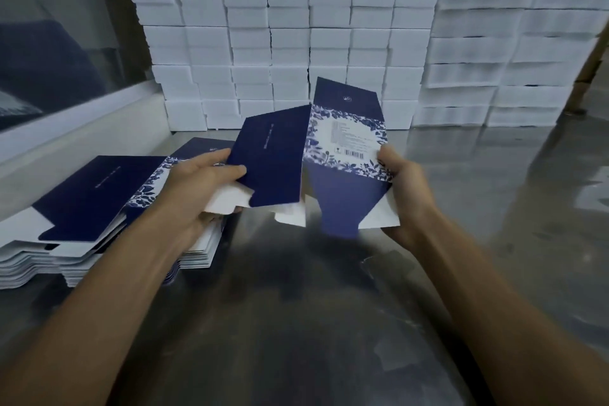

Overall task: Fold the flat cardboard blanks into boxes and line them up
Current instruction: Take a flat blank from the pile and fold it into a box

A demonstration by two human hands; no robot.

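The left hand (201,175) pinches the dark panel and the right hand (400,181) grips the floral edge of a half-opened blank (316,155), held above the tabletop (329,306). Flat blanks (99,208) are stacked left; blurred white boxes (296,26), apparently, are stacked behind.

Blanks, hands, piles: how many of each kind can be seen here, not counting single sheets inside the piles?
Blank in hand: 1, held by both hands
Piles of flat blanks: 2, side by side, overlapping, left of the hands
Hands: 2, left hand and right hand
White stacks at the back: too many to count
Total counted: 5
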